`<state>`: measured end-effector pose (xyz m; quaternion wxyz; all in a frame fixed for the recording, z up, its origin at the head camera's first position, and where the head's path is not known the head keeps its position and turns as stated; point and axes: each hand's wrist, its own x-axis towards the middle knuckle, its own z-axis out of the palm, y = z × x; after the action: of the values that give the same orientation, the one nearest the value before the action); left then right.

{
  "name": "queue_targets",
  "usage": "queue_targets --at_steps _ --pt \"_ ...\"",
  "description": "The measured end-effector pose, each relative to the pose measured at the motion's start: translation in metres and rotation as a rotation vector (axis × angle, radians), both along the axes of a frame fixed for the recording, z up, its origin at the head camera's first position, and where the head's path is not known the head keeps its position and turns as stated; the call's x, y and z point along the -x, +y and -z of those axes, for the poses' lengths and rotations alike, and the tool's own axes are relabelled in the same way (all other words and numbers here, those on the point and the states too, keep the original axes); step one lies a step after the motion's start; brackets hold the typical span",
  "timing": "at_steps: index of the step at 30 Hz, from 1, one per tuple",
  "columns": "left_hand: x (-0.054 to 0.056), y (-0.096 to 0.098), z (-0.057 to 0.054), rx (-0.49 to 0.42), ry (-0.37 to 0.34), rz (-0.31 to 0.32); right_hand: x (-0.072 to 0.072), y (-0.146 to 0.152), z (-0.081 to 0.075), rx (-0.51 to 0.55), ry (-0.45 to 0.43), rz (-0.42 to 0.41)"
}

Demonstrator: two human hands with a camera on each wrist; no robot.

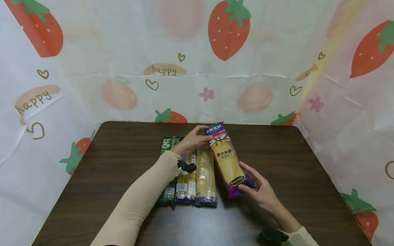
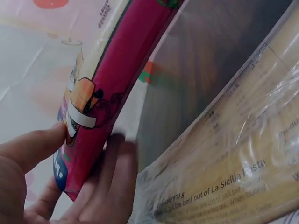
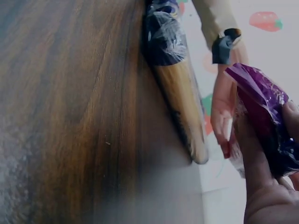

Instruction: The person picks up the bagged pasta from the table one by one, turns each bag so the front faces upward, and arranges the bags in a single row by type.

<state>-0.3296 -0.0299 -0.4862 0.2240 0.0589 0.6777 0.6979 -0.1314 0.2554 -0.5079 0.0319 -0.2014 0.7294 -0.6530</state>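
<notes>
A purple package of spaghetti (image 1: 227, 159) is held tilted above the table between both hands. My left hand (image 1: 192, 140) pinches its blue-labelled top end, thumb on one face and fingers behind, as the left wrist view shows. My right hand (image 1: 260, 191) grips the crinkled purple bottom end (image 3: 264, 100). Left of it, three packs lie side by side: a clear pack of spaghetti (image 1: 205, 174) with a blue end, a pack with white labels (image 1: 186, 184), and a dark green pack (image 1: 167, 191) at the far left. My left forearm partly covers the green and white-labelled packs.
The packs lie on a dark wooden table (image 1: 129, 147). Behind and at both sides hangs a white cloth (image 1: 123, 61) with strawberry prints, meeting the table's back edge. Each wrist wears a black strap (image 1: 186, 166).
</notes>
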Motion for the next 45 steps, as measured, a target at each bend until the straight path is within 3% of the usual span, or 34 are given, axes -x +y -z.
queue_targets --at_steps 6,14,20,33,41,45 --pt "0.001 0.014 0.0 -0.056 -0.037 0.056 0.003 0.003 0.001 -0.029 0.037 0.019" --pt "0.004 0.037 0.01 -0.043 -0.002 0.028 0.003 0.002 0.003 -0.124 -0.011 0.131" --pt "0.011 0.048 0.015 0.007 0.022 0.066 0.003 0.006 0.004 -0.202 -0.042 0.201" --pt "0.022 0.07 0.018 0.092 0.038 0.07 0.011 0.015 0.005 -0.294 -0.058 0.291" --pt "0.02 0.078 0.02 0.245 0.16 0.148 0.016 0.018 0.005 -0.366 -0.103 0.347" --pt "0.019 0.08 0.02 0.276 0.178 0.164 0.019 0.02 0.008 -0.381 -0.126 0.347"
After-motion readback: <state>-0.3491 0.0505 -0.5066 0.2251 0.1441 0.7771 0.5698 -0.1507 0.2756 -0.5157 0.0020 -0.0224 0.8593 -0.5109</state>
